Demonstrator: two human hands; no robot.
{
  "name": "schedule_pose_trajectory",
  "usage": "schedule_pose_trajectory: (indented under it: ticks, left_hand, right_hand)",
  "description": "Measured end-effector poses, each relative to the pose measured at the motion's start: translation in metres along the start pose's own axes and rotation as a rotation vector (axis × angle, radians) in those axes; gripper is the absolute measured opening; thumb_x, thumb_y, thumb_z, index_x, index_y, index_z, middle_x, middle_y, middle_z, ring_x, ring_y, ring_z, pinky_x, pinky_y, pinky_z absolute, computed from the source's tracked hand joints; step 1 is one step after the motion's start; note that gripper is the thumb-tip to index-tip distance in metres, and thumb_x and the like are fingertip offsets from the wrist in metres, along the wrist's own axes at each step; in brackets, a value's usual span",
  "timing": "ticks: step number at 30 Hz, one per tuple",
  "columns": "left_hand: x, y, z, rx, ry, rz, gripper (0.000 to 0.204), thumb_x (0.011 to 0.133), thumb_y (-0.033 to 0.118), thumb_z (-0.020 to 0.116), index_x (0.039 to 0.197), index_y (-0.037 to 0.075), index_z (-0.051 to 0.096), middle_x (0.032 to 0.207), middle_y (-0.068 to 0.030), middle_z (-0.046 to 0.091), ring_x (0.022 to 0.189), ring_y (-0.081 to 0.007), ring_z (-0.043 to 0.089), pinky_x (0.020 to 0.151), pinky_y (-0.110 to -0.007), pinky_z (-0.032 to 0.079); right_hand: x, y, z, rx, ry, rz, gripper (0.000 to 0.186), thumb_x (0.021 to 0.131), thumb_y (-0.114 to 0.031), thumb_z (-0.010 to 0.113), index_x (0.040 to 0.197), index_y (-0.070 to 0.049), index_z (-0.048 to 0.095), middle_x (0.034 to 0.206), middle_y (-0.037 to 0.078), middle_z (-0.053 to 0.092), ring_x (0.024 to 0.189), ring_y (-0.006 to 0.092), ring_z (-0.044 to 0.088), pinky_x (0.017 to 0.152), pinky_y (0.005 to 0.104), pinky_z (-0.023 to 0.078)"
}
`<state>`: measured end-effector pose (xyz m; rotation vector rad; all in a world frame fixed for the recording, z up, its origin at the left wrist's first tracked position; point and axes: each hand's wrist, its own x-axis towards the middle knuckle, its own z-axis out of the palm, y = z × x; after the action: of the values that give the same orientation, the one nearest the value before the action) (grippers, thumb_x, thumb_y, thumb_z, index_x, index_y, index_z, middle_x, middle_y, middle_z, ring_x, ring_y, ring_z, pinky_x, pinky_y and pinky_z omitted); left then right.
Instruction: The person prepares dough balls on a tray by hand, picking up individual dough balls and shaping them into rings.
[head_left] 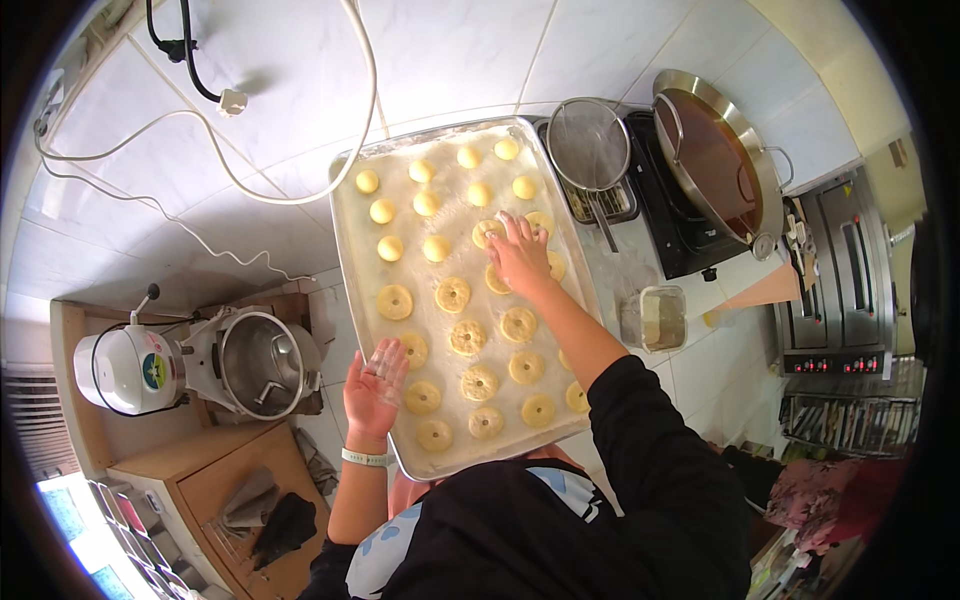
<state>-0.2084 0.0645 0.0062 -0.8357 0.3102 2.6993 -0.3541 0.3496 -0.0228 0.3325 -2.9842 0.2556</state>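
Observation:
A large metal tray [352, 290], dusted with flour, lies before me with rows of pale yellow dough on it. Toward its far end sit round dough balls [436, 248]; nearer to me the pieces are flattened dough rings [452, 295] with a small hole in the middle. My right hand [521, 262] reaches over the tray, palm down with fingers spread, its fingertips touching a flattened dough piece [485, 235]. Part of that piece is hidden under the fingers. My left hand [375, 392] hovers open and floury, palm up, by the tray's left edge, holding nothing.
Right of the tray are a mesh strainer [588, 145], a wide pan of brown liquid [708, 160] on a black stove [655, 215], and a clear square container [652, 318]. A mixer [262, 362] stands left. White cables [375, 100] hang behind. A person's sleeve [800, 495] shows lower right.

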Motion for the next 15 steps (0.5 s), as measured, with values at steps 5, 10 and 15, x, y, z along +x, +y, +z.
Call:
schedule_pose_trajectory:
  ticks: [5,10,15]
  left_hand:
    - [0.005,-0.018,0.012,0.194,-0.041,-0.098,0.049,0.096,0.030,0.039,0.128,-0.007,0.039,0.130,-0.0209,0.047,0.124,-0.0300,0.043,0.105,-0.040,0.034]
    - [0.016,-0.050,0.033,0.510,-0.093,-0.125,0.047,0.095,0.030,0.042,0.125,-0.006,0.043,0.126,-0.0180,0.051,0.121,-0.0280,0.045,0.104,-0.039,0.036]
    - [0.025,-0.063,0.031,0.602,-0.118,-0.077,0.034,0.093,0.027,0.052,0.112,-0.001,0.053,0.108,-0.0094,0.060,0.102,-0.0205,0.057,0.092,-0.033,0.044]
  right_hand:
    - [0.004,0.000,0.016,-0.169,-0.033,-0.043,0.036,0.086,-0.026,0.053,0.114,-0.005,0.056,0.130,0.009,0.041,0.119,0.0257,0.038,0.095,0.0514,0.029]
    - [-0.010,-0.025,0.011,0.257,-0.206,0.230,0.043,0.087,-0.035,0.046,0.111,0.000,0.052,0.116,0.013,0.044,0.110,0.0281,0.041,0.091,0.0511,0.034]
    - [-0.098,-0.095,-0.033,0.546,0.142,-0.004,0.026,0.084,-0.029,0.054,0.094,-0.005,0.055,0.105,0.014,0.050,0.103,0.0302,0.045,0.090,0.0466,0.032]
